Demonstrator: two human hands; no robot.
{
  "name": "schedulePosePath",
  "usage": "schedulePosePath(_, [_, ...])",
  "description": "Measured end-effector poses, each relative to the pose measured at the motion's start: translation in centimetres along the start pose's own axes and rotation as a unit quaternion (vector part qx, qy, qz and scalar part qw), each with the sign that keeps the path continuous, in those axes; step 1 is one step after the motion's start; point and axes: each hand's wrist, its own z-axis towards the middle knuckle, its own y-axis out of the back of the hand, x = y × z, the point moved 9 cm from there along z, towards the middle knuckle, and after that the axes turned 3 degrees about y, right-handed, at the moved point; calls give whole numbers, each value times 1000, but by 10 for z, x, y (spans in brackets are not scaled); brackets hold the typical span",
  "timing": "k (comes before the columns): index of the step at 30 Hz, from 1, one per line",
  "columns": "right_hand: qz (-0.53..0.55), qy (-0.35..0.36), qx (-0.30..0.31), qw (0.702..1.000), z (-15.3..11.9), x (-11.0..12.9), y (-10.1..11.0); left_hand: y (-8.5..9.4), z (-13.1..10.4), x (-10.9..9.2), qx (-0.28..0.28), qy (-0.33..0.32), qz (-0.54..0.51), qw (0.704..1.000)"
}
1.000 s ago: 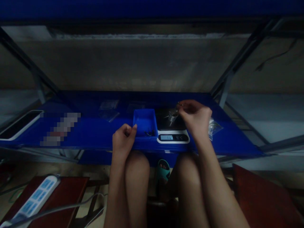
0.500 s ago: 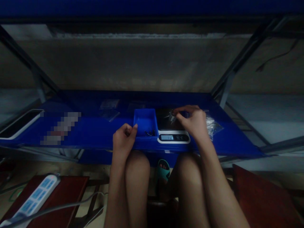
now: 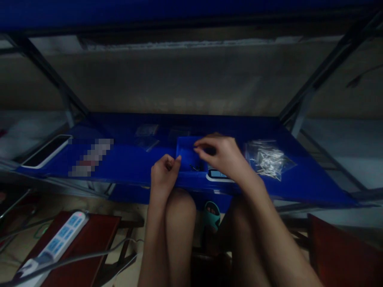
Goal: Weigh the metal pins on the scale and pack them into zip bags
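Observation:
A small blue tray (image 3: 186, 152) stands on the blue shelf, with a few small dark pieces (image 3: 195, 168) in its front right part. My left hand (image 3: 164, 172) is closed beside the tray's left front corner, its thumb near the wall; what it pinches, if anything, is hidden. Over the tray's right side, my right hand (image 3: 220, 154) has thumb and fingertips drawn together, and I cannot make out what lies between them. Under that hand and wrist, the digital scale (image 3: 213, 175) is mostly covered; only part of its white front and lit display shows.
Clear bags with shiny thin metal pieces (image 3: 269, 158) lie to the right. Small plastic bags (image 3: 147, 130) lie behind on the left, near a dark white-edged device (image 3: 48, 151). A power strip (image 3: 64, 239) with a cable rests on a stool (image 3: 101, 227). Metal posts flank the shelf.
My right hand has moved left from above the scale to over the tray. The shiny piece at its fingertips no longer shows. My left hand stays by the tray; the view has shifted slightly.

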Motion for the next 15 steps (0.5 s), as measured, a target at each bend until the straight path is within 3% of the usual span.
schedulePosePath(3, [-58,44,193,979,16,17,-51,-1,0,0,3,5,-5,1000])
schedulePosePath(6, [-75,16,277,958,23,15,-74,-1,0,1,5,11,-5,1000])
schedulePosePath(12, [-35,-11,304,952,24,11,-76,-1,1,2,3,7,-1,1000])
schedulePosePath(15, [-76,-26,302,950,23,5,-71,-1,1,1,0,6,5,1000])
